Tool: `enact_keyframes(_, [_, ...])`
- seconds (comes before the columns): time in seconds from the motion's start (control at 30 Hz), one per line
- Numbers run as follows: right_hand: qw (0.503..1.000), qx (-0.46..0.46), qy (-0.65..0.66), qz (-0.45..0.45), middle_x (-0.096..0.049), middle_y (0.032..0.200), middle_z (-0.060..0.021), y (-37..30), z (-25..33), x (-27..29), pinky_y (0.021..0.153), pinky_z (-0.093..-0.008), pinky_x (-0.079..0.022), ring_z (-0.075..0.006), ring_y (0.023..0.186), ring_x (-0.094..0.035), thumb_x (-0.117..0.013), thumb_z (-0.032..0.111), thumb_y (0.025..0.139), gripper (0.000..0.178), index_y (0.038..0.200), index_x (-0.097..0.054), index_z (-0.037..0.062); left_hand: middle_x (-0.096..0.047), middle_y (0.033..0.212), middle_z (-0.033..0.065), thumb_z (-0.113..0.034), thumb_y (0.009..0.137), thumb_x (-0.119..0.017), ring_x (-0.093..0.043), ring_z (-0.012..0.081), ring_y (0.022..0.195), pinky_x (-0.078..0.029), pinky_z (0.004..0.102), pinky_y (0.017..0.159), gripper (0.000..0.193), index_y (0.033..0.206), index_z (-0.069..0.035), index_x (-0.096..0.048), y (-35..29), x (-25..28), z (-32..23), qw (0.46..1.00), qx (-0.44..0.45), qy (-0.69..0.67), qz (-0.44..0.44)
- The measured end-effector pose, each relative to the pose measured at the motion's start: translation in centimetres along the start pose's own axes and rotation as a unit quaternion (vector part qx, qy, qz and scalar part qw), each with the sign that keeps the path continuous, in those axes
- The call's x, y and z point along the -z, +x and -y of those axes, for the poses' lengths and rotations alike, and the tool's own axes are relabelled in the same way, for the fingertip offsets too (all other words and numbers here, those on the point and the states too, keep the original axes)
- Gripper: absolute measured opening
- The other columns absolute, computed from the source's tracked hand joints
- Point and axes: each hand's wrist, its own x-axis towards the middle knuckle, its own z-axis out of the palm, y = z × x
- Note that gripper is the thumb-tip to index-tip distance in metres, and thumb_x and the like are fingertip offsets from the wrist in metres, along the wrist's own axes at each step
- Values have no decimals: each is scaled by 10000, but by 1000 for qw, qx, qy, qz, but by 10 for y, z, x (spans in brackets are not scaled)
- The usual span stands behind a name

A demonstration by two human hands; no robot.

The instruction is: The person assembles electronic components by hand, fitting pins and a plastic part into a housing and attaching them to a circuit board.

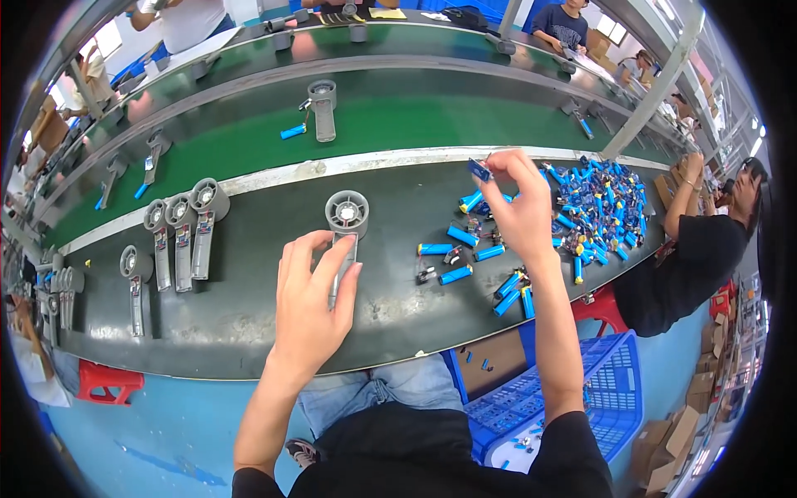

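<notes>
My left hand (pixel 314 286) is closed around the handle of a grey handheld fan housing (pixel 347 212), which lies on the dark work surface with its round grille away from me. Part of the handle is hidden under the fingers. Raised above the surface to the right, my right hand (pixel 523 207) pinches a small dark blue circuit board (pixel 479 170) between thumb and fingers. Below that hand, several loose blue battery cells (pixel 455 275) with wires and small parts lie scattered. Beyond them spreads a big pile of blue cells with boards (pixel 594 203).
Several fan housings (pixel 183 241) lie at the left. The green conveyor belt (pixel 249 133) carries another fan housing (pixel 324 116) with a blue cell. A blue plastic basket (pixel 610 382) stands below the edge at the right. A co-worker (pixel 693 249) sits at the far right.
</notes>
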Motion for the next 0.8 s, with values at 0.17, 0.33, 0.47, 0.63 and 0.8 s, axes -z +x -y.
enact_keyframes(0.17, [904, -251, 304, 166, -659, 892, -38, -17, 26, -7, 711, -267, -525, -113, 763, -657, -650, 94, 927, 94, 988, -631, 25, -613, 1149, 148, 37, 816, -696, -591, 314, 1031, -509, 387, 823, 350, 1155, -47, -693, 4, 12, 5, 999, -15, -34, 4])
enact_keyframes(0.33, [795, -265, 394, 377, -669, 929, -15, -27, 66, -22, 736, -259, -519, -85, 833, -627, -630, 89, 942, 126, 1049, -640, 23, -615, 1289, 118, 67, 715, -713, -587, 323, 1113, -499, 413, 913, 505, 1186, -115, -705, 23, 25, -6, 985, -166, -18, 52])
enact_keyframes(0.47, [762, -240, 409, 441, -661, 993, -31, -34, 78, -33, 806, -264, -520, -87, 910, -625, -668, 48, 925, 226, 1135, -600, -1, -664, 1237, 100, 66, 675, -708, -620, 318, 1069, -512, 405, 890, 532, 1181, -101, -706, 14, 30, 2, 974, -197, -42, 109])
enact_keyframes(0.63, [774, -290, 411, 385, -657, 1049, -49, -48, 76, -48, 818, -282, -529, -96, 953, -634, -697, 87, 930, 363, 1252, -560, -7, -708, 1095, 121, 81, 752, -659, -657, 296, 960, -516, 371, 859, 489, 1226, -40, -685, -4, 43, 27, 976, -67, -196, 74])
enact_keyframes(0.8, [962, -92, -39, 255, -644, 960, -115, -83, 39, -52, 788, -324, -529, -230, 874, -659, -725, 90, 872, 225, 1071, -673, -1, -715, 1050, 119, -7, 971, -571, -668, 157, 964, -523, 313, 878, 303, 1264, 35, -636, -18, 42, 37, 836, 255, -485, 41])
